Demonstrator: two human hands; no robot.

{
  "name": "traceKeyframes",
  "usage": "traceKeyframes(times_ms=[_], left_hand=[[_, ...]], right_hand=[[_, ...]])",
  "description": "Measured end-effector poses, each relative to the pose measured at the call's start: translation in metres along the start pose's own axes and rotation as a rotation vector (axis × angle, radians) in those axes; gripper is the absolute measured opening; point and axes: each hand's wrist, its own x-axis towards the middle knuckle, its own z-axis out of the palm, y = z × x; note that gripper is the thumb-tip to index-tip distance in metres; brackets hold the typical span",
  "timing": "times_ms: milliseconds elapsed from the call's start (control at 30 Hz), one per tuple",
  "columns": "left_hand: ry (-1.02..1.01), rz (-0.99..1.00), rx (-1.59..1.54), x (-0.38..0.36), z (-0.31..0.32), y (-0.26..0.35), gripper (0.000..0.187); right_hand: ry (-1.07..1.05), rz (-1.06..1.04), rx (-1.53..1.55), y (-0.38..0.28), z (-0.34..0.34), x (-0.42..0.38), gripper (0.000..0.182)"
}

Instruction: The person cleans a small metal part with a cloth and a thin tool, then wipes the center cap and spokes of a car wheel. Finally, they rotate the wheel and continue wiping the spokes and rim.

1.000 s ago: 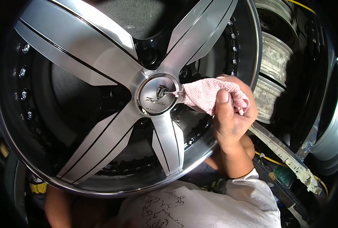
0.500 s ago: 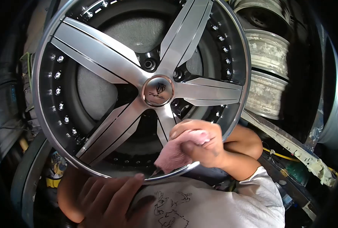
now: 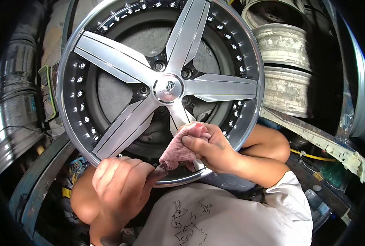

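Note:
A large five-spoke wheel rim (image 3: 125, 57) with silver spokes, a round centre cap (image 3: 168, 88) and a dark barrel leans in front of me. My right hand (image 3: 211, 147) holds a bunched pink cloth (image 3: 178, 149) over the lower spoke and lip. My left hand (image 3: 123, 180) is at the bottom edge of the rim, its fingers curled. Its darkened thumb and fingertip meet the lower corner of the cloth. Whether it pinches anything besides the cloth is hidden.
Worn, paint-flaked rims (image 3: 283, 90) are stacked at the right, beside a scuffed metal beam (image 3: 313, 139). Dark cylindrical metal pieces (image 3: 20, 90) stand at the left. A curved metal piece (image 3: 41, 176) lies lower left. A yellow hose (image 3: 309, 156) runs at the right.
My left hand has risen from below the rim to the cloth's lower corner and curled its fingers. The cloth is now bunched to a point. The rim appears slightly higher and smaller in view.

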Motion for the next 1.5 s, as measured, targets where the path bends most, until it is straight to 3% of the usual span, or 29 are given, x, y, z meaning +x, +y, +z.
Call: traceKeyframes(times_ms=[100,233,300,333,367,433,633,767,967,1000,1100,1233,1267,1367,1400,1500], left_hand=[[0.049,0.105,0.042,0.001,0.002,-0.004,0.02],[0.155,0.132,-0.014,0.005,0.003,-0.002,0.017],[0.218,0.1,-0.081,0.008,0.006,-0.004,0.013],[0.229,0.071,-0.104,0.01,0.009,-0.005,0.012],[0.239,0.044,-0.127,0.012,0.011,-0.005,0.011],[0.082,-0.016,-0.06,0.017,0.015,-0.003,0.009],[-0.064,0.141,0.107,0.032,0.042,-0.001,0.019],[-0.139,0.027,0.131,0.036,0.053,0.005,0.023],[-0.176,0.067,0.246,0.037,0.054,0.001,0.013],[-0.119,0.036,0.204,0.038,0.052,-0.002,0.01],[-0.053,-0.017,0.147,0.04,0.043,-0.007,0.013],[-0.081,-0.021,0.228,0.036,0.045,-0.007,0.022],[-0.081,-0.013,0.257,0.035,0.047,-0.006,0.023],[-0.079,0.016,0.282,0.03,0.05,-0.009,0.03],[-0.077,0.02,0.282,0.029,0.05,-0.009,0.031],[-0.028,-0.023,0.284,0.028,0.042,-0.011,0.035]], right_hand=[[-0.004,-0.015,0.046,0.001,0.0,0.0,0.018],[-0.044,-0.191,-0.281,-0.027,-0.007,0.002,0.027],[0.004,-0.326,-0.224,-0.044,-0.016,0.0,0.029],[0.186,-0.413,-0.127,-0.044,-0.02,0.002,0.023],[0.19,-0.435,-0.138,-0.055,-0.027,0.0,0.022],[0.242,-0.524,-0.098,-0.067,-0.033,0.001,0.023],[0.227,-0.651,-0.187,-0.078,-0.032,-0.011,0.025],[0.136,-0.736,-0.27,-0.078,-0.03,-0.021,0.025],[0.146,-0.818,-0.327,-0.086,-0.033,-0.033,0.023],[0.002,-1.024,-0.299,-0.088,-0.042,-0.019,0.016],[-0.297,-1.0,-0.019,-0.094,-0.046,-0.026,0.01],[-0.341,-1.239,-0.033,-0.09,-0.042,-0.015,0.014],[-0.29,-1.099,0.024,-0.094,-0.033,-0.038,0.015],[-0.26,-1.202,-0.063,-0.088,-0.038,-0.032,0.017],[-0.165,-1.241,-0.164,-0.087,-0.038,-0.039,0.018],[-0.302,-1.104,-0.092,-0.093,-0.045,-0.039,0.018]])
